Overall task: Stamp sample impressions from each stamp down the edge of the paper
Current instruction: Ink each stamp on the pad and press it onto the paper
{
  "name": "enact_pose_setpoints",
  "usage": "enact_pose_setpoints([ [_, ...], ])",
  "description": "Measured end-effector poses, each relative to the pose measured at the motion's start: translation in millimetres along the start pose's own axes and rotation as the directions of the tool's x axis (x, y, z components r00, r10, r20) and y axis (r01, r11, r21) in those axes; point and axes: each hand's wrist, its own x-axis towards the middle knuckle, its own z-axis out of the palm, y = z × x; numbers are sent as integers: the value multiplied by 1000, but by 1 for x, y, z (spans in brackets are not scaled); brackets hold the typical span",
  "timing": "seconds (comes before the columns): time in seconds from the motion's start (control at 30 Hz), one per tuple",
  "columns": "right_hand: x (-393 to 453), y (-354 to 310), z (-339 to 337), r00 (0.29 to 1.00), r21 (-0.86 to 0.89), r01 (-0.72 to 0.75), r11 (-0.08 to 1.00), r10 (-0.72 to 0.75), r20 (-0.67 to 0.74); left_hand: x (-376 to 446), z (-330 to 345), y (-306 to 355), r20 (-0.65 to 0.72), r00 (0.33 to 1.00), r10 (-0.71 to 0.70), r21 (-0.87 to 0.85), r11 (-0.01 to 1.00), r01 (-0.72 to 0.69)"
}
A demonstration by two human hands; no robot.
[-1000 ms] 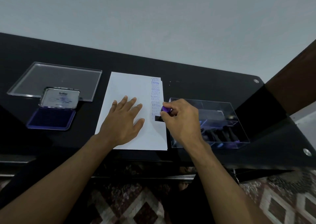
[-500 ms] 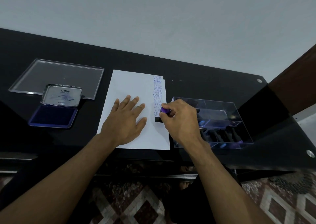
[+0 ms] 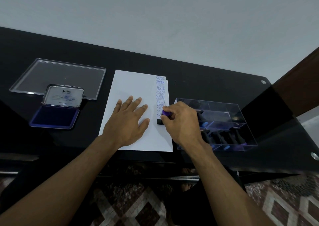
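Observation:
A white sheet of paper (image 3: pixel 134 86) lies on the black table, with a column of blue impressions (image 3: pixel 160 94) running down its right edge. My left hand (image 3: pixel 128 122) lies flat on the paper, fingers spread. My right hand (image 3: pixel 181 122) grips a stamp (image 3: pixel 164 116) with a purple knob and a black base. The stamp's base sits on the paper's right edge just below the lowest impression. Most of the stamp is hidden by my fingers.
An open blue ink pad (image 3: pixel 55 116) with its lid raised sits left of the paper. A clear lid (image 3: pixel 57 75) lies behind it. A clear box (image 3: pixel 241 122) holding several stamps stands right of the paper. The table's front edge is near my forearms.
My right hand stays with the stamp on the paper's edge. The camera view has shifted slightly; my left hand has kept its place on the sheet.

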Motion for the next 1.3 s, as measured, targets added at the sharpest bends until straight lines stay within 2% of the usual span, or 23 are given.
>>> enact_pose_setpoints([
  [0.33, 4, 0, -2, 1000, -4, 16, 1000, -16, 13, -1, 1, 0, -2, 1000, 3, -2, 1000, -3],
  [1.3, 4, 1, -5, 995, 3, -83, 997, 83, 60, -1, 2, -1, -6, 1000, 2, -11, 1000, -2],
])
